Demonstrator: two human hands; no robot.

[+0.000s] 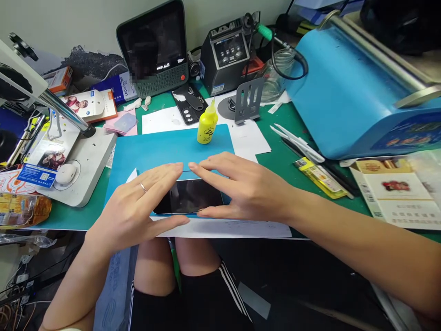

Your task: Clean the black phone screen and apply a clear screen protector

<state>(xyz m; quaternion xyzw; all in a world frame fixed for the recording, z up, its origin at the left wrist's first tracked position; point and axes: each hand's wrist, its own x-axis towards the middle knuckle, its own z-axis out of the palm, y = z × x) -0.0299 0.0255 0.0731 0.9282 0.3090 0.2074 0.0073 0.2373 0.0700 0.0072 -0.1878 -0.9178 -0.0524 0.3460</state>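
A dark-screened smartphone [197, 196] lies flat on a blue mat [155, 147], its long side towards me. My left hand [138, 197] curves around the left part, fingers at the far side and thumb along the near edge. From the other side my right hand [241, 186] spans the right part in the same way, its thumb at the near edge. A thin dark line runs between the two index fingertips, just beyond the phone; I cannot make out what it belongs to. Behind the hands stands a yellow bottle [207, 125] with a narrow tip.
White paper [241, 228] lies under the near edge. Further back are a black phone back [190, 103], a grey stand [246, 101], a smart display [155, 50] and a soldering station [225, 55]. At right, a blue machine [337, 92] and pens [299, 143]; at left, a microscope base [93, 170].
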